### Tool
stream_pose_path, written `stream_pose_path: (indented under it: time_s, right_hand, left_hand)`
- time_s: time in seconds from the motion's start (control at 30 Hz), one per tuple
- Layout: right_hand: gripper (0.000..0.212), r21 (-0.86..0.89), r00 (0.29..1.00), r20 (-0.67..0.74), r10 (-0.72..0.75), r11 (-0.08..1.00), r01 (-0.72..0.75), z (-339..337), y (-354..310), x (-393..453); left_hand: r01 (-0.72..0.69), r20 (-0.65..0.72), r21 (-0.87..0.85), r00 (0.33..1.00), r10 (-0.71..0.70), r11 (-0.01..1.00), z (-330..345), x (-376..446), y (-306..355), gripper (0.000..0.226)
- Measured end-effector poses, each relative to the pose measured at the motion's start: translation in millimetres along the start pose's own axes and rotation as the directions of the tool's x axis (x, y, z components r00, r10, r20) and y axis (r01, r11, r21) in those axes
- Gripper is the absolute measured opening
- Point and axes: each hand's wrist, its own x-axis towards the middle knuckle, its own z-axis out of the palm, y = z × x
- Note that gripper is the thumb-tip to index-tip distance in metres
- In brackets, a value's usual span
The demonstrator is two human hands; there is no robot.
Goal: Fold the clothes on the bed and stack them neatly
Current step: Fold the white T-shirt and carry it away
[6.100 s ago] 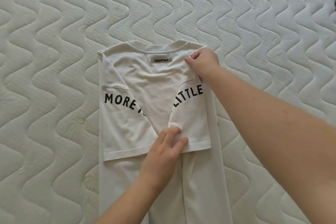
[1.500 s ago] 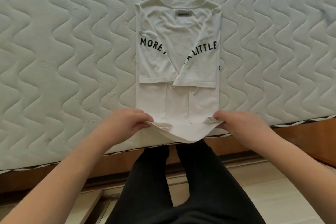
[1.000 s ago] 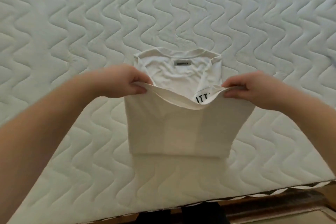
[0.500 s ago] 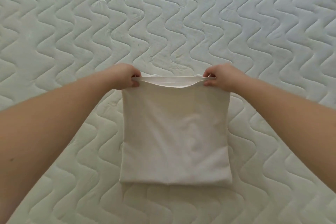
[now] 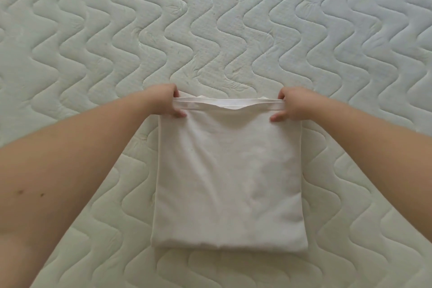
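both hands pinch the far hem of a folded white shirt

a white t-shirt (image 5: 228, 177) lies folded into a rough rectangle on the quilted mattress (image 5: 210, 30), filling the centre and lower centre of the frame. its near edge, a rounded fold, sits towards the bottom of the frame, and its plain upper layer faces the camera with no print showing. the cloth lies flat apart from the far edge, which is lifted slightly off the layers beneath it.

the left hand (image 5: 167, 103) comes in from the lower left of the frame and grips the far left corner of the shirt, thumb on the near side of the hem and fingers curled round the far side. the right hand (image 5: 292, 105) comes in from the lower right and grips the far right corner in the same manner. the hem is stretched fairly straight between the two hands, with a shallow dip near its middle. a sliver of the layer underneath peeks out just beyond the hem.

both forearms are bare and cross the lower corners of the frame. the mattress is pale, stitched in wavy lines, and fills the whole background from the upper left to the upper right of the frame.
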Motion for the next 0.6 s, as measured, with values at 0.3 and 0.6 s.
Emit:
stream_pose_path:
  time_s: [0.3, 0.6]
  right_hand:
    - [0.025, 0.016, 0.991, 0.026, -0.128, 0.992, 0.128, -22, -2, -17]
    - [0.014, 0.194, 0.945, -0.272, -0.182, 0.951, 0.24, -140, -15, -93]
  left_hand:
    - [-0.087, 0.126, -0.171, 0.986, 0.11, 0.981, -30, -20, -1, 0.016]
    - [-0.22, -0.173, -0.233, 0.968, 0.182, 0.947, -150, -115, 2, 0.011]
